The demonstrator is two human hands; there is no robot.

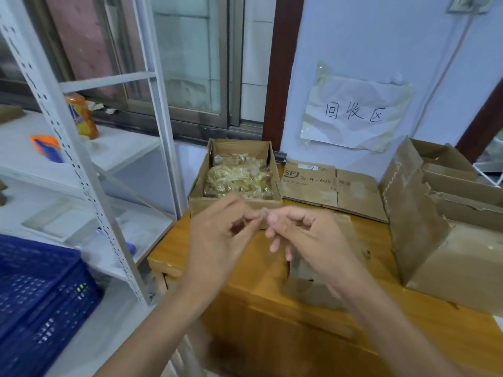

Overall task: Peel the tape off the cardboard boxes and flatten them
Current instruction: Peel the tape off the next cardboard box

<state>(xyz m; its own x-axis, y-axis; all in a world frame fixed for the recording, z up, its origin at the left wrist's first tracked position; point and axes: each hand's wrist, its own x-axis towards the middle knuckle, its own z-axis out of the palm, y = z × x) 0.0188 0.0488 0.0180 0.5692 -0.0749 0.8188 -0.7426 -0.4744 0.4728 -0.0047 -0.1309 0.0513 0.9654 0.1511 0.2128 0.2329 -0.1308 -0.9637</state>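
Tape disposal looks like our step: from the head view, our left hand (pixel 217 235) and right hand (pixel 304 240) pinch a small clear tape scrap (pixel 263 213) between curled fingertips above the wooden table (pixel 245 289). Next we should drop it into the tape-filled box (pixel 234 205) just beyond, then reach right for the torn cardboard box (pixel 435 240).

A white metal rack (pixel 81 164) fills nine o'clock, with an orange bottle (pixel 81 117) and an orange-blue pack (pixel 47 148) on its shelf. A blue crate (pixel 40 295) sits at seven. A handwritten paper sign (pixel 356 115) is taped to the wall at one o'clock, a window (pixel 187 58) at twelve.
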